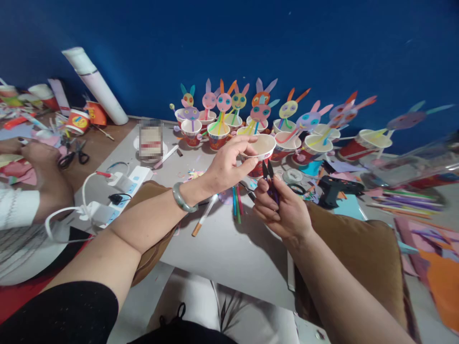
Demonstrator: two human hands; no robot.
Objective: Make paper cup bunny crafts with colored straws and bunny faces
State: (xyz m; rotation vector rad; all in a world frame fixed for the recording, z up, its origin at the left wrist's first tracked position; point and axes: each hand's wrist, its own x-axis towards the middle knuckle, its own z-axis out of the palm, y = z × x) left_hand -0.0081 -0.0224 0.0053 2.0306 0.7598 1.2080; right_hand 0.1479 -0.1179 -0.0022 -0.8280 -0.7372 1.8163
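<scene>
My left hand (228,161), with a jade-like bangle on its wrist, is closed on the rim of a red and white paper cup (264,149). The cup stands upright, its open top facing me, and no paper figure shows in it. In my right hand (283,210) is a pair of dark thread snips (267,171), their pointed blades up against the front of the cup. Behind these stand several paper cups (218,136) with paper rabbit heads on coloured straws. Below the hands lie loose coloured straws (236,204) and a white stick with a brown end (202,217).
A black glue gun (337,191) and a tape roll (292,176) lie to the right, near bundled straws (405,203) and a brown cushion (355,258). At left are a power strip (134,188), black scissors (74,155) and another person's hand (41,160). A blue wall (143,57) closes the back.
</scene>
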